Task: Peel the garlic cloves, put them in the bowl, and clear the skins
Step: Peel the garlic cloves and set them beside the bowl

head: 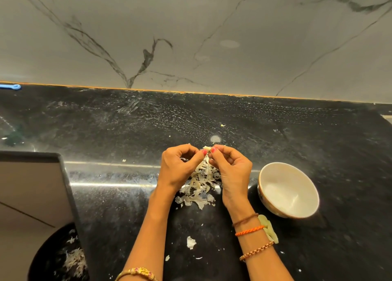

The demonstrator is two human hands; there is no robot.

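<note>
peeling's under way: left hand and right hand pinch one garlic clove over the skin pile; next, strip it, then drop it into the white bowl, which looks empty.

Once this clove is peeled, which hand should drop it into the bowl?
Probably the right hand: the white bowl sits beside it, while the left hand would have to cross over.

Garlic clove pinched above the skins.
You see pale papery skins heaped left of the white bowl, which stands upright, seemingly empty.
</note>
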